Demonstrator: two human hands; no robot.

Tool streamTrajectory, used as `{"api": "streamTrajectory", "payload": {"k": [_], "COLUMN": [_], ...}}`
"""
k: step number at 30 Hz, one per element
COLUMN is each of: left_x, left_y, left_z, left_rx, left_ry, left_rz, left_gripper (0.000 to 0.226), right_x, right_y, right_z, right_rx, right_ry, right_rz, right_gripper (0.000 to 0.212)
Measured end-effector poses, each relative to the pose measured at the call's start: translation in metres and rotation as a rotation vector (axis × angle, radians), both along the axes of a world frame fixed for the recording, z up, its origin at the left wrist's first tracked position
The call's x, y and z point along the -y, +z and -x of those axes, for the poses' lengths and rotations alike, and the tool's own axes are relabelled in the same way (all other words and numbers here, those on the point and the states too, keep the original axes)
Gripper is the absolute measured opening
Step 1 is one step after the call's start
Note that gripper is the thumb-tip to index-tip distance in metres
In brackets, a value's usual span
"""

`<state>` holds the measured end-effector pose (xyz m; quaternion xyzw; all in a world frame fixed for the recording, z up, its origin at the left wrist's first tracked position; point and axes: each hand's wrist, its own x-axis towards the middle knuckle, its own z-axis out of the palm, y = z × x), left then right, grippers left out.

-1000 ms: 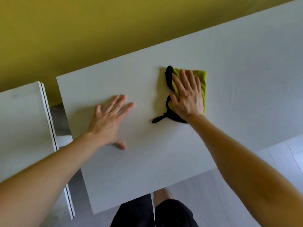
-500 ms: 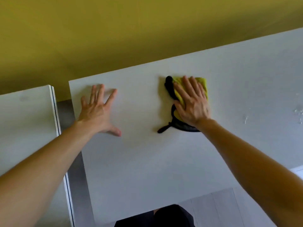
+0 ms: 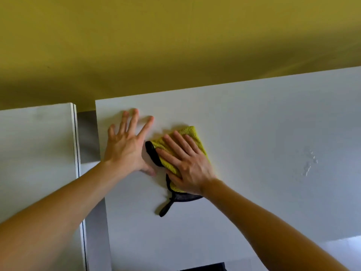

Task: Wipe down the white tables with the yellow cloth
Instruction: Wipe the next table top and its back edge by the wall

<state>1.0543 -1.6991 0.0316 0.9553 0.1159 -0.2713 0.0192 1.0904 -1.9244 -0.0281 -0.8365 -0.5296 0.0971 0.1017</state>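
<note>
Yellow wall (image 3: 175,45) fills the top of my view. Below it is a white table (image 3: 254,124), and both my hands are on it, near its far left corner.

My right hand (image 3: 187,165) lies flat on top of the cloth (image 3: 192,133) and presses it down on the table. The fingers there are straight and a little apart. They do not curl round the cloth. The cloth is yellow and fuzzy with a black edge. Its far end sticks out past my fingertips. A black loop (image 3: 166,208) pokes out from under my wrist, toward me, and lies on the table.

My left hand (image 3: 125,147) is flat on the bare table just beside the cloth, on its left. Its fingers are straight and spread wide, and they point at the wall. Its thumb is close to the cloth's black edge, but I cannot tell if they touch.

Off to the right, well away from my hands, some small wet drops (image 3: 309,161) shine on the table.

On my left is a second table (image 3: 35,153), white too. A gray gap (image 3: 88,137) runs between the two.
</note>
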Motion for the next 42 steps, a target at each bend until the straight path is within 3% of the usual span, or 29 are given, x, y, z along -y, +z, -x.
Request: {"api": "streamTrajectory", "payload": {"k": [2,6,9,11,14,17,19,22,25,31,35,38,42], "left_x": [0.0,-0.001,-0.003,-0.003,0.001,0.001,0.0,-0.002,-0.004,0.001,0.0,-0.001,-0.005], "left_y": [0.0,0.001,0.002,0.005,0.006,0.005,0.004,0.002,0.002,0.006,0.006,0.004,0.0], "left_z": [-0.001,-0.001,0.0,0.0,-0.002,-0.003,-0.002,0.001,0.001,-0.001,-0.001,0.0,0.003], "left_rx": [-0.006,-0.039,-0.041,-0.039,-0.032,-0.035,-0.049,-0.045,-0.035,-0.009,-0.018,-0.027,-0.021], "left_ry": [-0.005,-0.013,-0.009,0.012,0.021,0.019,0.013,-0.003,-0.018,-0.007,-0.005,0.007,0.02], "left_rz": [-0.001,0.006,0.004,0.001,-0.02,-0.011,0.006,0.002,-0.009,-0.062,-0.054,-0.009,0.001], "left_gripper": [0.182,0.178,0.179,0.183,0.184,0.184,0.184,0.183,0.183,0.175,0.179,0.184,0.183], "right_x": [0.02,0.072,0.046,-0.007,-0.075,-0.058,-0.005,0.079,0.059,-0.106,-0.077,0.01,0.088], "right_y": [-0.012,-0.01,-0.004,-0.002,0.0,-0.005,-0.013,-0.008,-0.004,0.004,0.0,-0.011,-0.003], "right_z": [-0.047,-0.151,-0.15,-0.117,-0.073,-0.099,-0.144,-0.197,-0.184,-0.062,-0.103,-0.174,-0.218], "right_rx": [0.049,0.125,0.114,0.135,0.064,0.058,0.109,0.138,0.145,0.05,0.056,0.144,0.127], "right_ry": [-0.095,-0.704,-0.932,-0.812,-0.411,-0.178,-0.253,-0.671,-0.919,-0.308,-0.144,-0.377,-0.773], "right_rz": [-0.078,-0.051,-0.002,-0.014,-0.048,-0.106,-0.11,-0.041,0.001,-0.105,-0.151,-0.221,-0.016], "right_gripper": [0.074,0.072,0.077,0.081,0.078,0.074,0.072,0.071,0.073,0.071,0.067,0.06,0.056]}}
